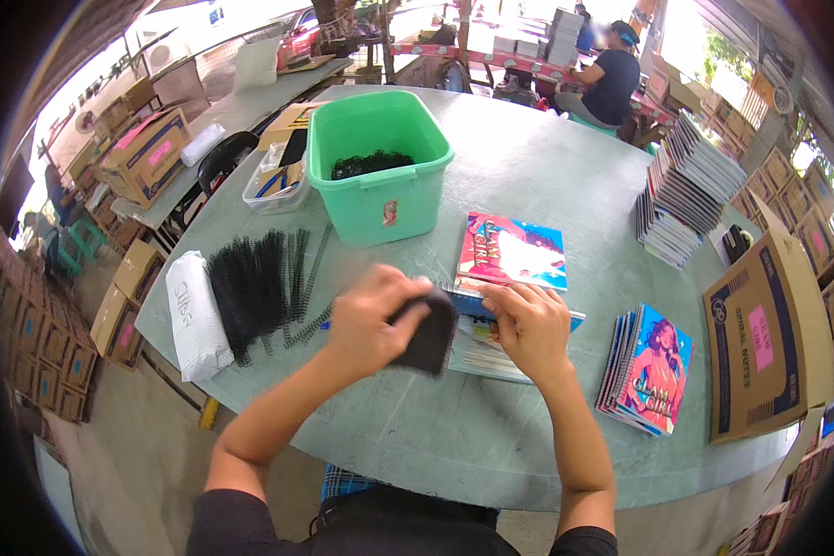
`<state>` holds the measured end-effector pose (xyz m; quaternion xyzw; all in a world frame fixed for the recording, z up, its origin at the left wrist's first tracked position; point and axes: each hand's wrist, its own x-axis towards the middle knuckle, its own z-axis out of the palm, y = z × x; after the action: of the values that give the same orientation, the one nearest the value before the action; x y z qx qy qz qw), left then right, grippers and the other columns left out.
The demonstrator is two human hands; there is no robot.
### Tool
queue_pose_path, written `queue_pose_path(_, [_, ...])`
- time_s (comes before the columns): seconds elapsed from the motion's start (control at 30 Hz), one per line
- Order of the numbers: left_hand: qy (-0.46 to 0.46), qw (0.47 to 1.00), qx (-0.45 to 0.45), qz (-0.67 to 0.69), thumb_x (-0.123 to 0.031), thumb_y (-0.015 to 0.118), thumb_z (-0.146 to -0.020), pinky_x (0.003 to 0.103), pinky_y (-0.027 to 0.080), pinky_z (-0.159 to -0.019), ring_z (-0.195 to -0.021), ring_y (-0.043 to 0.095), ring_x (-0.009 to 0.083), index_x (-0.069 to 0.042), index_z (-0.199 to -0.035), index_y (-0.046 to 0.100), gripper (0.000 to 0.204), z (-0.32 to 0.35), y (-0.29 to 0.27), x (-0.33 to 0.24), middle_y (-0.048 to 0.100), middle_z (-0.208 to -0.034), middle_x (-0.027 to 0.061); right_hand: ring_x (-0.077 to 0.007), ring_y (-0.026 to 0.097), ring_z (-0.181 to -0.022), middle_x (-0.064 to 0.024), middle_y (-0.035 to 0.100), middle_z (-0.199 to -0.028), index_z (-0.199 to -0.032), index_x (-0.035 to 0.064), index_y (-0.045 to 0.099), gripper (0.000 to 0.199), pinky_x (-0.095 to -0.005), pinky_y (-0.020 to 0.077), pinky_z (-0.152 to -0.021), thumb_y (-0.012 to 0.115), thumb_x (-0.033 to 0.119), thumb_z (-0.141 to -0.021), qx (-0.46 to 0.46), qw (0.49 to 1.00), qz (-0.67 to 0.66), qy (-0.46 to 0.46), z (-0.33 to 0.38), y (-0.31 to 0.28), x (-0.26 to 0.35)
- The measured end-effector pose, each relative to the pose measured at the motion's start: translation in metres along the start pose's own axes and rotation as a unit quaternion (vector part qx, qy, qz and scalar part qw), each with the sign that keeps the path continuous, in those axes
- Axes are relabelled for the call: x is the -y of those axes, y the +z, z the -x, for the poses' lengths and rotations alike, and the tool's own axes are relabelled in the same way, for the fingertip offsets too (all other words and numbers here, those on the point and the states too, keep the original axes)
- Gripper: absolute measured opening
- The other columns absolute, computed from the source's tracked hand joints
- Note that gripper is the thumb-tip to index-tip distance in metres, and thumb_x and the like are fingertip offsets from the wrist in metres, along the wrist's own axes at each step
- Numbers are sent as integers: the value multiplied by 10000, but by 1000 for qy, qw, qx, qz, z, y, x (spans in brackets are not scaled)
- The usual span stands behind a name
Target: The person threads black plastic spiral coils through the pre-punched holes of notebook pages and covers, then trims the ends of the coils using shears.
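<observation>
While bent inward, both hands [454,324] over the notebook [491,343].

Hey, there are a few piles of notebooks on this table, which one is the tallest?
The tall stack of notebooks at the table's far right edge. The small pile near the right hand is only a few books leaning together.

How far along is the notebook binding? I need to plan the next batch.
Done: a small pile of bound notebooks lies right of the hands. In hand: the left hand works a blurred black coil at the edge of an unbound notebook that the right hand steadies. Left: a tall stack of notebooks, their binding unclear from here, and many loose black coils.
</observation>
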<state>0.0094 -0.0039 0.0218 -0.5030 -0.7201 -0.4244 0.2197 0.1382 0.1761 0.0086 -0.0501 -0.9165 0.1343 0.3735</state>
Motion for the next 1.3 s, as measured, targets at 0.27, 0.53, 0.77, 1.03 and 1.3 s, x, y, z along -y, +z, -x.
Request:
queue_pose_path(0.27, [17,989,136,59,-25,718,-684,345,491,-753,-834,591,247,-94,-925,655,258,-8,16,-14,601,-856,70,-190,597,-718,11,619,-777,-995,186,634,246,-355,421,-629,605,120,-760,-17,998,45,-43,-1,5,-7])
queue_pose_path(0.53, [-29,992,112,44,-29,700,-719,351,475,-772,-839,581,277,-67,-982,643,272,-12,16,-6,592,-895,94,-211,641,-820,-63,673,-865,-967,88,664,217,-339,476,-749,688,124,-754,49,986,-66,146,19,-41,-30])
queue_pose_path(0.77, [55,992,105,33,-38,698,-734,310,466,-738,-838,591,232,-67,-1033,631,307,-27,30,-14,594,-954,87,-92,585,-819,-57,678,-878,-918,-13,687,179,-237,470,-719,725,114,-797,-73,832,-467,289,36,-16,-59])
queue_pose_path(1.03, [23,993,114,29,-15,701,-735,301,470,-717,-842,599,202,-53,-977,650,250,-29,30,-12,612,-944,80,-89,593,-822,-45,669,-862,-939,-13,688,158,-244,487,-726,702,69,-805,-46,844,-449,289,36,-13,-52])
queue_pose_path(1.3, [10,980,180,88,2,672,-753,303,501,-754,-862,598,190,-40,-981,627,236,-27,38,-22,594,-962,87,-80,595,-797,-36,664,-863,-966,0,686,157,-238,505,-700,677,25,-811,-48,836,-457,298,43,-14,-49])
